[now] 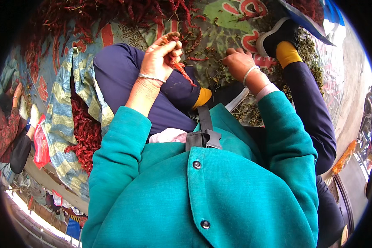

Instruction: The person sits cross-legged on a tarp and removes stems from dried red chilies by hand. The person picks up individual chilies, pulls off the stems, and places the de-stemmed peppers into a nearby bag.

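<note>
My left hand (161,59) is raised over my bent knee, its fingers curled round a few dried red chili peppers (183,72). Their tips hang out below the palm, and the rest is partly hidden by the fingers. Lower right of it, my right hand (240,64) hovers above or rests on the printed ground sheet (226,34), back of the hand up. Its fingers are bent, and whether anything is between them is hidden. Loose chili stems (217,71) lie scattered around it. A single red chili (198,58) lies between the two hands.
A large heap of dried red chilies (121,12) spreads along the far side. On my left, a striped woven sack (60,124) holds more chilies (86,133). My shoe (280,34) rests at the right near piled stems (310,59). Another person (9,133) sits at the far left.
</note>
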The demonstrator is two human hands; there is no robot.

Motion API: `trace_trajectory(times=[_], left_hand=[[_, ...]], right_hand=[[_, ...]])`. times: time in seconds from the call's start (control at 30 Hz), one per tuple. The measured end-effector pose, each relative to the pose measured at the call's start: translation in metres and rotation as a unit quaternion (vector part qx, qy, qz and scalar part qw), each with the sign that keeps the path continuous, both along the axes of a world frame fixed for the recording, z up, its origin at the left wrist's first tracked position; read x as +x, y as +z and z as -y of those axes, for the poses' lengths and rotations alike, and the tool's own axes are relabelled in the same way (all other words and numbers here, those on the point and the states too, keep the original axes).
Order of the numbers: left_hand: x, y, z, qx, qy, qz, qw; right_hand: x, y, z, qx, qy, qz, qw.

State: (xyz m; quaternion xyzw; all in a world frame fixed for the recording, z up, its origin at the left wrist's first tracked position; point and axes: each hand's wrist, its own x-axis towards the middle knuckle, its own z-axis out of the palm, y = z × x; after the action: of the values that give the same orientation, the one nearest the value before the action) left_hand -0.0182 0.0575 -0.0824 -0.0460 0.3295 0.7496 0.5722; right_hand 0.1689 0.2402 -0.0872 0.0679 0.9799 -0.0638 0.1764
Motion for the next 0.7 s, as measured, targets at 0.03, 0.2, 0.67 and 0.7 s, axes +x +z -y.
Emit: trace_trajectory(times=[0.03, 0.2, 0.67, 0.7], left_hand=[[-0.005, 0.000, -0.001, -0.007, 0.001, 0.007, 1.000], [-0.005, -0.004, 0.002, 0.005, 0.030, 0.105, 0.994], [0.053, -0.003, 0.001, -0.212, -0.096, -0.057, 0.971], [0.053, -0.003, 0.002, -0.214, -0.093, -0.074, 0.970]], right_hand=[[-0.003, -0.002, 0.004, -0.034, -0.042, -0.038, 0.998], [-0.037, -0.017, 0.038, -0.064, -0.111, -0.090, 0.988], [-0.015, 0.002, 0.068, -0.422, -0.278, -0.198, 0.840], [-0.017, 0.005, 0.071, -0.407, -0.255, -0.171, 0.860]])
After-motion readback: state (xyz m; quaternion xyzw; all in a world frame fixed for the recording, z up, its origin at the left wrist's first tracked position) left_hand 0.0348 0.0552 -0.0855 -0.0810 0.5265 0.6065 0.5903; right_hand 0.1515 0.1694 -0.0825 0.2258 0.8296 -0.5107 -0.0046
